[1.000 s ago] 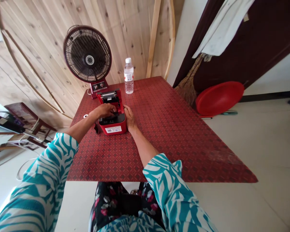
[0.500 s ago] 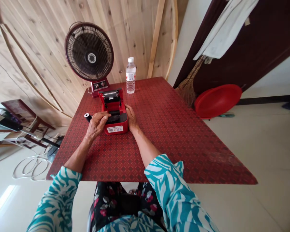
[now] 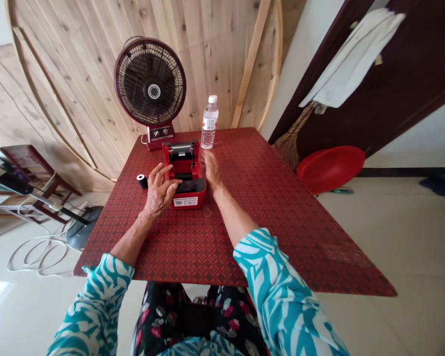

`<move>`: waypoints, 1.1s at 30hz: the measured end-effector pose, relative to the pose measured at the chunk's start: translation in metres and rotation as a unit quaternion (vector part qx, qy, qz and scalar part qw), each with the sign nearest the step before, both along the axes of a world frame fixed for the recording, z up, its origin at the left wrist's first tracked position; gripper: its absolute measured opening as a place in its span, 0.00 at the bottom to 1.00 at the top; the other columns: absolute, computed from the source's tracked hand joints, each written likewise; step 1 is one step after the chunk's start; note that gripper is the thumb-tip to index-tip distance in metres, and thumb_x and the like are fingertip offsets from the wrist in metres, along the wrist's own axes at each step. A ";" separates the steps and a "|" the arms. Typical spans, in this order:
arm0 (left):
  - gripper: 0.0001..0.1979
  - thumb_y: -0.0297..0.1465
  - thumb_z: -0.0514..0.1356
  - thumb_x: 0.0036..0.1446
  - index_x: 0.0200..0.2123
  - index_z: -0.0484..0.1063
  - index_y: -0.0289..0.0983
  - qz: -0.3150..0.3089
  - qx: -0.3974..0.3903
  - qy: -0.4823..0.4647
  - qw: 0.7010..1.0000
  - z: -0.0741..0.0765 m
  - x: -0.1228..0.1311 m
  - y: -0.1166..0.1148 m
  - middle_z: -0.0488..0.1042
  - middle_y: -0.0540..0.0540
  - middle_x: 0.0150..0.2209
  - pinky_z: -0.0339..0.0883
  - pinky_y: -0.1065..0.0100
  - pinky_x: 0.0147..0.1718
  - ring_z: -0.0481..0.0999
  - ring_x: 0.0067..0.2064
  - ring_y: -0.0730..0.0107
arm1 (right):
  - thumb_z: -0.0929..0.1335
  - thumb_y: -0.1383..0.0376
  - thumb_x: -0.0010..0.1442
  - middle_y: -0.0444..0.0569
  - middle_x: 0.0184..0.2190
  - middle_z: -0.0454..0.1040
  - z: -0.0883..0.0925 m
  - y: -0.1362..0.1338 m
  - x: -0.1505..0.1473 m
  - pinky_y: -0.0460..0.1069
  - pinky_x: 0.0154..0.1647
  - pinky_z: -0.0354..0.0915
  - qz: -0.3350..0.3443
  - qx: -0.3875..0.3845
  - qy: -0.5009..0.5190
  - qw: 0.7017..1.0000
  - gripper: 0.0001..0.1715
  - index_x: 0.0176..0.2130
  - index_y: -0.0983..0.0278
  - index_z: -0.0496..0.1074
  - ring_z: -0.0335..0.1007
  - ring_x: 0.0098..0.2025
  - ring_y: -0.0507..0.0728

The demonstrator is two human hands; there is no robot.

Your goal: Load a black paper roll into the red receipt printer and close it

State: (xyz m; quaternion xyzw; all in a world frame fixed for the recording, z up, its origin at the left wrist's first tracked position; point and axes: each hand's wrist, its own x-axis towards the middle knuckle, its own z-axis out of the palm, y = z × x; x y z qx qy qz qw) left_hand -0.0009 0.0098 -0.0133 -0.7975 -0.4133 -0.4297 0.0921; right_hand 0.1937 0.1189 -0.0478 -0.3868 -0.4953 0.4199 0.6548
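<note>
A small red printer (image 3: 187, 190) with its lid up stands on the red patterned table (image 3: 274, 207). My left hand (image 3: 159, 190) rests against the printer's left side, fingers spread and holding nothing. My right hand (image 3: 210, 168) lies by the printer's right side, near the raised lid, its fingers stretched forward. A small black roll (image 3: 142, 180) lies on the table to the left of my left hand.
A dark red table fan (image 3: 151, 89) stands behind the printer, with a clear water bottle (image 3: 209, 122) to its right. A red basin (image 3: 330, 167) and a broom lean by the dark door. A stool and cables are on the floor at left.
My left hand came out of the printer's open bay and settled on its left side. My right hand slid forward along the right side toward the lid. The black roll came into view.
</note>
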 end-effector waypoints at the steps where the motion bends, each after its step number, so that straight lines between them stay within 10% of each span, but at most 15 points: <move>1: 0.22 0.41 0.47 0.69 0.41 0.80 0.41 0.003 0.012 0.004 1.000 -0.001 -0.001 0.001 0.68 0.41 0.61 0.53 0.45 0.64 0.56 0.67 0.54 | 0.62 0.35 0.55 0.48 0.55 0.74 0.009 0.008 0.001 0.60 0.66 0.59 -0.008 -0.010 0.004 1.000 0.37 0.52 0.55 0.70 0.66 0.60 0.59; 7: 0.18 0.38 0.50 0.69 0.41 0.80 0.41 0.010 0.045 0.015 0.999 -0.003 -0.001 0.002 0.64 0.42 0.64 0.54 0.44 0.64 0.53 0.69 0.52 | 0.59 0.34 0.56 0.48 0.44 0.79 0.041 0.017 -0.002 0.60 0.59 0.66 0.033 -0.027 -0.005 0.999 0.37 0.42 0.59 0.74 0.74 0.50 0.59; 19: 0.26 0.51 0.49 0.65 0.52 0.71 0.38 0.053 0.045 -0.019 0.997 -0.005 -0.003 0.003 0.60 0.36 0.66 0.49 0.44 0.64 0.53 0.69 0.48 | 0.55 0.36 0.62 0.51 0.48 0.74 0.006 -0.047 0.008 0.59 0.65 0.60 -0.054 0.098 -0.130 0.985 0.36 0.33 0.58 0.74 0.68 0.57 0.59; 26: 0.26 0.48 0.44 0.68 0.43 0.78 0.41 0.055 0.021 -0.027 0.998 -0.006 -0.004 0.003 0.63 0.42 0.65 0.47 0.46 0.65 0.54 0.69 0.51 | 0.55 0.37 0.62 0.52 0.47 0.74 0.001 -0.053 0.011 0.59 0.64 0.61 -0.063 0.116 -0.176 0.975 0.36 0.36 0.58 0.76 0.69 0.56 0.60; 33: 0.29 0.50 0.42 0.68 0.45 0.78 0.41 0.055 0.013 -0.023 0.998 -0.012 -0.009 0.000 0.66 0.39 0.63 0.51 0.46 0.63 0.56 0.68 0.50 | 0.59 0.35 0.58 0.51 0.47 0.77 0.028 -0.070 0.023 0.60 0.64 0.63 -0.041 0.096 -0.216 0.971 0.35 0.40 0.57 0.77 0.72 0.55 0.59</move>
